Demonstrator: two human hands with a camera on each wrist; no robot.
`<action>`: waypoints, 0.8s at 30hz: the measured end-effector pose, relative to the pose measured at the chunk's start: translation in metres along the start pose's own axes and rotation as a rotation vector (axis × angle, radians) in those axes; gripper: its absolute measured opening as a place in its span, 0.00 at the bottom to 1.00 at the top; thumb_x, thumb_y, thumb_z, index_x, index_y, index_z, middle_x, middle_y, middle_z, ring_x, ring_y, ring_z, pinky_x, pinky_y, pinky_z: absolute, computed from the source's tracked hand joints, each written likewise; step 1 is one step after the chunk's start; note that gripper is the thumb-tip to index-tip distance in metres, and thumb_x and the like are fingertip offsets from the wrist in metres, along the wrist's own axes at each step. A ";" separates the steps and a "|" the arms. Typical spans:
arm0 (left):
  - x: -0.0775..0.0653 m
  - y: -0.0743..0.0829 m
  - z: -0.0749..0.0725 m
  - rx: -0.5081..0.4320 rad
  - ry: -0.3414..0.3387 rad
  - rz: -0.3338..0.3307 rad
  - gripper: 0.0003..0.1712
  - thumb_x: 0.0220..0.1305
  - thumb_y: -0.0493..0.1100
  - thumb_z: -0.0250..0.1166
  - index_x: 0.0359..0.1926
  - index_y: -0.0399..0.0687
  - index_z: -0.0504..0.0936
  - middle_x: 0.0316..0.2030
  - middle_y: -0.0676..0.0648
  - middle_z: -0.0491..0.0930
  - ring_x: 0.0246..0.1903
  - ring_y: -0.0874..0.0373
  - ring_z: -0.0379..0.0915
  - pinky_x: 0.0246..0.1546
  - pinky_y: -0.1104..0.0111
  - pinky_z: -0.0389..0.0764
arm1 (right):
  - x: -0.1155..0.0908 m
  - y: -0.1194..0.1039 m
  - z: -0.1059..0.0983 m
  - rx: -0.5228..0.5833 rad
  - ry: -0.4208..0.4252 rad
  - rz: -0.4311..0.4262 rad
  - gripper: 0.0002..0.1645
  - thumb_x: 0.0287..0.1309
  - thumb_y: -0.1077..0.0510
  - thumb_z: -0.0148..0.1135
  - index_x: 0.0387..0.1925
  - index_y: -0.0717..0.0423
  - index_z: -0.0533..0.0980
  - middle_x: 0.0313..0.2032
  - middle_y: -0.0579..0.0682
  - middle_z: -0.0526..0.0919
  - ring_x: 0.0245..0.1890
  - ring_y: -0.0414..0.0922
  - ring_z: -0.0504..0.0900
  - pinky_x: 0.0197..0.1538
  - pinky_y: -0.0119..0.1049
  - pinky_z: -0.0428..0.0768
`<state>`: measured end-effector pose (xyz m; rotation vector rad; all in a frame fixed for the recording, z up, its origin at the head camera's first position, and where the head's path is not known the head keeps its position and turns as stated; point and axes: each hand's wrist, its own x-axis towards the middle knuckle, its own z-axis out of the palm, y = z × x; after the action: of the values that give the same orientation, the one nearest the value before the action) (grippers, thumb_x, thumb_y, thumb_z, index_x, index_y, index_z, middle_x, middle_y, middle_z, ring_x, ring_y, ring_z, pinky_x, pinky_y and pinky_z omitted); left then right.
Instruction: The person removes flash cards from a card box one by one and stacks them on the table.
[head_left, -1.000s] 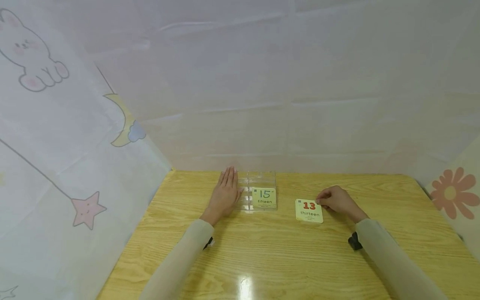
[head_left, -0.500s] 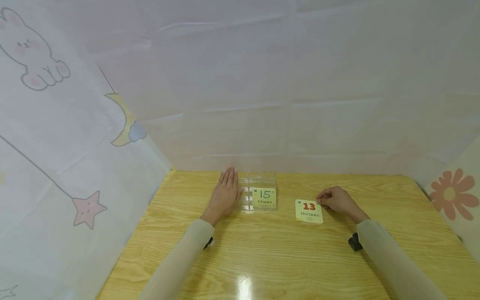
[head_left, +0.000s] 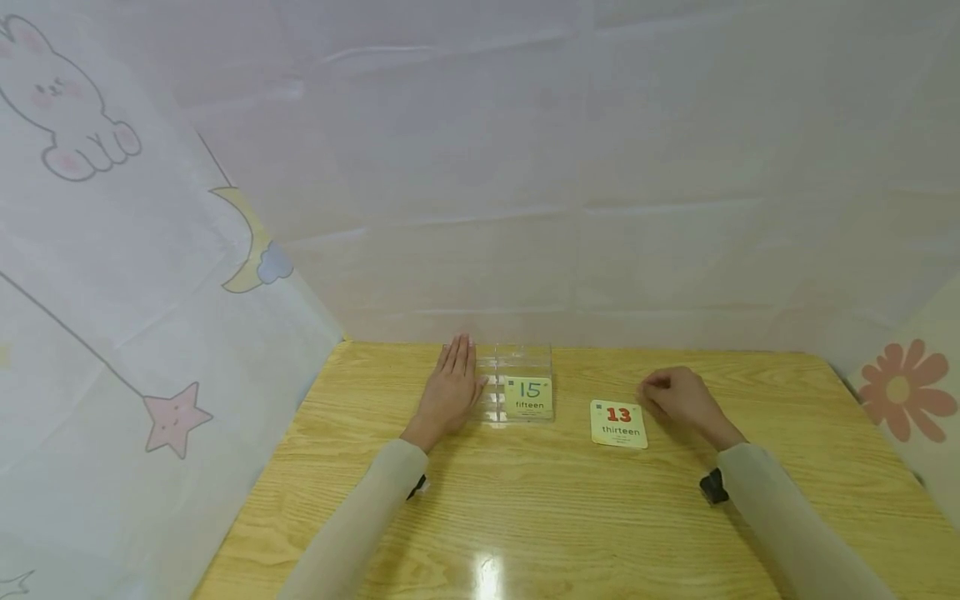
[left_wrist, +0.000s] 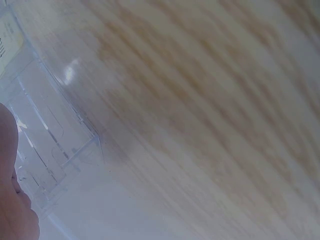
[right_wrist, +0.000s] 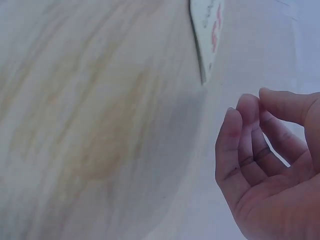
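In the head view my left hand lies with straight fingers along the left side of a clear plastic slotted rack. A yellow card marked 15 fifteen sits on the rack's right half. To the right, on the table, is a yellow card marked 13 thirteen, perhaps the top of a small stack. My right hand hovers just off that card's upper right corner. The right wrist view shows the fingers loosely bent, the thumb tip close to a fingertip, nothing between them, with the card apart from them.
The wooden table ends at a hanging pale sheet close behind the rack. A similar sheet with printed figures stands at the left. A pink flower is printed on the cloth at the right.
The right hand has let go of the 13 card's corner and moved slightly up and right. That card stays on the table. My left hand has not moved.
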<state>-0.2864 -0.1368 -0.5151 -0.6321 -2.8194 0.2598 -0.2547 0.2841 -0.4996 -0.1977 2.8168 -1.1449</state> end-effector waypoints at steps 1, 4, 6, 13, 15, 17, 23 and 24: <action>0.000 0.000 0.000 0.000 0.000 0.000 0.43 0.86 0.59 0.39 0.83 0.30 0.43 0.84 0.31 0.46 0.85 0.40 0.43 0.86 0.50 0.50 | 0.000 -0.003 -0.001 0.005 0.006 0.000 0.19 0.77 0.54 0.58 0.52 0.65 0.85 0.37 0.58 0.90 0.31 0.42 0.78 0.34 0.34 0.77; 0.001 0.000 0.000 -0.005 0.003 -0.003 0.43 0.86 0.59 0.41 0.82 0.30 0.46 0.83 0.31 0.47 0.84 0.40 0.44 0.86 0.50 0.51 | -0.001 -0.009 -0.002 0.021 0.015 -0.009 0.20 0.77 0.53 0.58 0.53 0.67 0.84 0.34 0.59 0.89 0.29 0.44 0.79 0.32 0.34 0.77; 0.001 0.000 0.000 -0.010 0.008 -0.004 0.42 0.85 0.58 0.43 0.82 0.30 0.49 0.83 0.31 0.47 0.84 0.40 0.45 0.86 0.50 0.52 | -0.001 -0.012 -0.001 0.025 0.023 -0.019 0.21 0.77 0.53 0.59 0.53 0.67 0.84 0.33 0.59 0.89 0.28 0.47 0.81 0.31 0.34 0.77; 0.000 0.001 0.000 0.000 0.015 -0.004 0.42 0.85 0.58 0.43 0.82 0.30 0.51 0.83 0.31 0.48 0.84 0.39 0.46 0.85 0.50 0.53 | -0.002 -0.023 0.002 0.029 0.046 -0.058 0.21 0.77 0.53 0.59 0.54 0.67 0.83 0.38 0.61 0.90 0.34 0.54 0.87 0.33 0.35 0.82; 0.000 0.001 0.001 -0.002 0.020 -0.004 0.42 0.85 0.58 0.43 0.82 0.30 0.51 0.83 0.31 0.49 0.84 0.39 0.46 0.85 0.50 0.53 | -0.003 -0.028 0.002 0.030 0.051 -0.066 0.21 0.77 0.52 0.59 0.54 0.66 0.84 0.38 0.61 0.90 0.34 0.54 0.87 0.33 0.36 0.82; 0.001 0.001 0.001 -0.005 0.026 -0.005 0.42 0.85 0.58 0.43 0.82 0.30 0.51 0.83 0.31 0.49 0.84 0.39 0.47 0.85 0.50 0.53 | -0.003 -0.032 0.003 0.032 0.057 -0.076 0.21 0.77 0.51 0.59 0.54 0.66 0.84 0.37 0.61 0.90 0.34 0.54 0.87 0.33 0.35 0.82; 0.000 0.001 0.000 0.002 0.032 -0.006 0.42 0.85 0.59 0.42 0.81 0.30 0.52 0.83 0.31 0.49 0.84 0.39 0.46 0.85 0.50 0.53 | -0.005 -0.042 0.004 0.016 0.072 -0.130 0.21 0.77 0.50 0.60 0.54 0.63 0.85 0.42 0.61 0.91 0.41 0.55 0.88 0.39 0.37 0.85; 0.000 0.001 0.000 0.002 0.032 -0.006 0.42 0.85 0.59 0.42 0.81 0.30 0.52 0.83 0.31 0.50 0.84 0.39 0.46 0.85 0.50 0.53 | -0.005 -0.043 0.005 0.005 0.076 -0.141 0.20 0.77 0.49 0.60 0.54 0.61 0.85 0.44 0.60 0.91 0.43 0.55 0.88 0.41 0.39 0.86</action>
<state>-0.2857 -0.1362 -0.5152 -0.6223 -2.7900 0.2494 -0.2451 0.2506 -0.4727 -0.3661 2.9060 -1.2121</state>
